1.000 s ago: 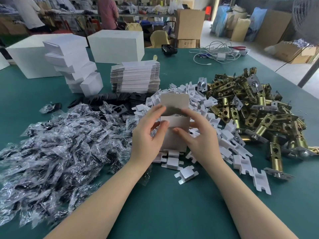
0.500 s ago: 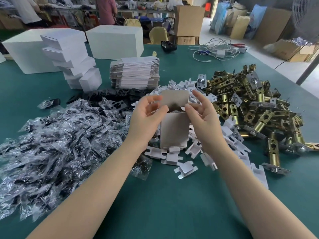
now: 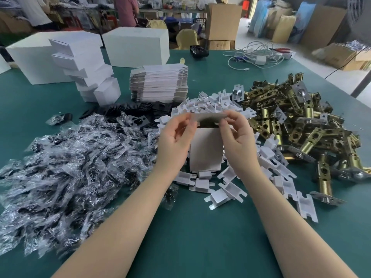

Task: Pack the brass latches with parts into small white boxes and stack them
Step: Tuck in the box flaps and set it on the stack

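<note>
Both the left hand (image 3: 174,141) and right hand (image 3: 237,140) pinch the top flap of an upright small white box (image 3: 206,150), held above the white inserts (image 3: 218,194); brass latches (image 3: 297,125) lie right of it.

Bright, even daylight, soft shadows.
Wide-angle bending at the edges; fingers slightly motion-blurred; glare on plastic bags (image 3: 66,169); background soft.
</note>
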`<action>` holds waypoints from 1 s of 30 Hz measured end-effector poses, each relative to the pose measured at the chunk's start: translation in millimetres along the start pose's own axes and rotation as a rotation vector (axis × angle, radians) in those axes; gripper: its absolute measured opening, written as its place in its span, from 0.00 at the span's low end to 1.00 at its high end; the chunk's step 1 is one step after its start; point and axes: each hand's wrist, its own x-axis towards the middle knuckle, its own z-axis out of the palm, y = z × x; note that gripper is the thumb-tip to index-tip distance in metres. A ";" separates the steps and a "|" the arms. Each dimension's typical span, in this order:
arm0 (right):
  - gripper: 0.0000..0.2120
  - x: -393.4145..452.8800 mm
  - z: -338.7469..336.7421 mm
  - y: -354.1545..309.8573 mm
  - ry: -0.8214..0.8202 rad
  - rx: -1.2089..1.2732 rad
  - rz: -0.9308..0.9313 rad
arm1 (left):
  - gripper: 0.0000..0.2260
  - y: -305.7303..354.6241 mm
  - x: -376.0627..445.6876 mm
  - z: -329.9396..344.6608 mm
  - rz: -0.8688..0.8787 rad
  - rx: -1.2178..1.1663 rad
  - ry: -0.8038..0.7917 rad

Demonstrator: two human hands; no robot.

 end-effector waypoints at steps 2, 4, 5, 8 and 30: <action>0.10 -2.7 -2.5 -0.9 -0.005 -0.028 -0.017 | 0.07 -1.4 -2.8 0.8 0.056 0.039 -0.008; 0.07 -4.7 -4.9 -0.3 -0.024 -0.021 -0.018 | 0.05 -1.7 -4.6 1.2 0.094 0.068 -0.024; 0.05 -5.4 -6.0 0.1 -0.035 -0.007 -0.014 | 0.05 -1.7 -5.6 0.7 0.106 0.066 -0.038; 0.02 -7.1 -7.8 -0.5 -0.035 -0.006 -0.038 | 0.11 2.4 -7.5 -0.1 0.096 0.003 -0.076; 0.10 -7.1 -10.5 -1.7 -0.055 -0.062 -0.090 | 0.06 2.9 -7.9 0.0 0.113 0.062 -0.041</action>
